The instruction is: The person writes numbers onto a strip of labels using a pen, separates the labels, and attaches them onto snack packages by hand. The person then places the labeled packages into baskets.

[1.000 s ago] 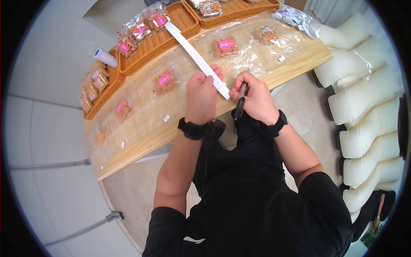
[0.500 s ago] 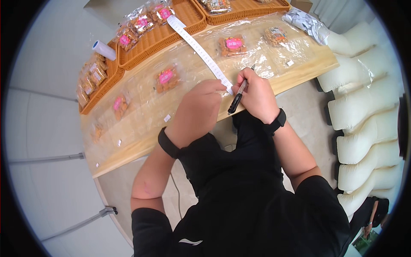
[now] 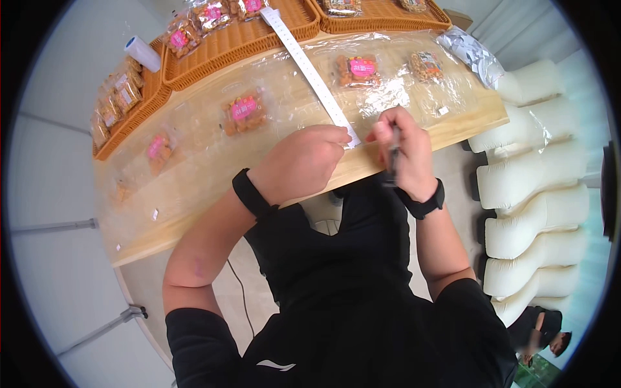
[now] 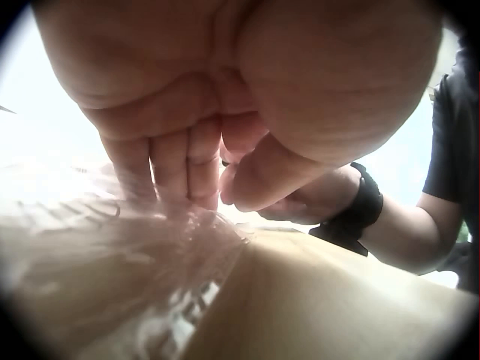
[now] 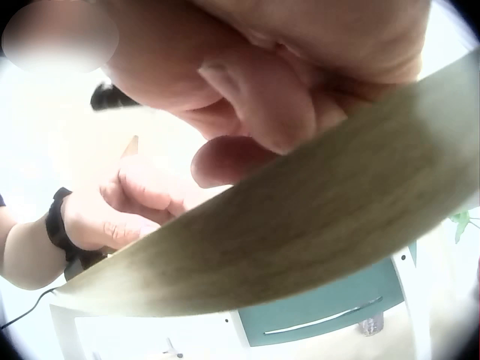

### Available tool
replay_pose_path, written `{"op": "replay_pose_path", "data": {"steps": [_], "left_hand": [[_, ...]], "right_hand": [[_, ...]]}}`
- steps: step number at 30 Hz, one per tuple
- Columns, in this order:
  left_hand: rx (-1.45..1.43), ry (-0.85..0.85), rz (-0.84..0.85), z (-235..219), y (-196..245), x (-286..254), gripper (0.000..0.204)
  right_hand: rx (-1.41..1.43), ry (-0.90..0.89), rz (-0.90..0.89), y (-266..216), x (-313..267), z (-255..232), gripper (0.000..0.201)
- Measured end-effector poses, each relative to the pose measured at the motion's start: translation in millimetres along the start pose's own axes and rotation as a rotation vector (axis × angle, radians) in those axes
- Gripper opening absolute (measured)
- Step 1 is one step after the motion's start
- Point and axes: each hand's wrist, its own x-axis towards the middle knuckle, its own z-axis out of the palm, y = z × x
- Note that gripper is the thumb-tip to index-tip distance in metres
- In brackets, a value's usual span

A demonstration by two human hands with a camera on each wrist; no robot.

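A long white printed strip [image 3: 310, 74] runs from the tray to the table's front edge. My left hand [image 3: 301, 161] is low over the table, its fingertips touching the strip's lower end; the left wrist view shows its fingers [image 4: 174, 165] fairly straight, pointing down onto clear film, thumb close beside them. Just right of the strip's end, my right hand [image 3: 411, 158] grips a dark pen [image 3: 393, 158], blurred in the head view. In the right wrist view, that hand's curled fingers [image 5: 262, 105] are above the table edge; the pen cannot be made out clearly there.
Clear film and bagged snacks with pink labels [image 3: 244, 108] lie on the wooden table [image 3: 475, 123]. Behind are wicker trays [image 3: 239, 55] of more bags and a white roll [image 3: 142, 53]. Small white tags [image 3: 443, 110] lie near the front. Cream cushioned seating [image 3: 533, 168] stands at right.
My left hand has turned from upright to low and palm-down at the strip's end. My right hand, still gripping the pen, has moved slightly right, away from the strip. The head view has shifted.
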Motion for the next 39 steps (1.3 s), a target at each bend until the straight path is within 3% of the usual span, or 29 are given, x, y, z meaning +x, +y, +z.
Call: {"op": "replay_pose_path", "data": {"steps": [3,7,10,16,18,23,30,31,32,33,34,35,36,38,39], "left_hand": [[0.004,0.014,0.012,1,-3,-1,0.015],[-0.041,0.010,0.006,0,-6,0,0.015],[-0.128,-0.018,-0.011,-1,-9,-2,0.014],[-0.136,-0.016,-0.027,-1,-8,-3,0.014],[-0.127,-0.037,-0.025,-1,-8,-2,0.011],[-0.115,0.020,0.015,0,-11,-3,0.008],[-0.115,-0.055,-0.041,-7,-8,-1,0.005],[-0.109,-0.057,-0.054,-4,-8,0,0.005],[-0.185,-0.016,-0.013,-1,-9,0,0.005],[-0.245,0.021,0.002,2,-11,-4,0.005],[-0.285,0.169,0.070,13,-13,-6,0.010],[-0.328,0.099,0.111,0,-14,-6,0.015],[-0.318,0.236,0.133,11,-14,-6,0.017],[-0.262,0.316,0.129,19,-15,-5,0.015],[-0.174,0.276,0.088,21,-8,-3,0.013]], "right_hand": [[0.436,-0.130,0.079,-3,2,-15,0.027],[0.395,-0.254,0.184,7,9,-13,0.018],[0.468,-0.266,0.163,11,9,-9,0.013],[0.247,-0.249,0.124,0,11,-20,0.016],[0.220,-0.228,-0.033,-1,13,-19,0.013],[0.322,-0.283,0.179,10,15,-9,0.010],[0.223,-0.312,0.219,9,17,-12,0.010],[0.133,-0.267,0.131,12,15,-17,0.009],[0.070,-0.232,0.032,15,15,-16,0.010],[0.102,-0.176,0.064,17,12,-15,0.009],[0.161,-0.135,0.095,19,8,-14,0.009],[0.152,-0.135,0.171,18,7,-17,0.008],[0.145,-0.088,0.216,29,3,-18,0.007],[0.052,-0.180,0.078,76,5,-36,0.008],[0.145,-0.208,0.141,75,2,-40,0.010]]}}
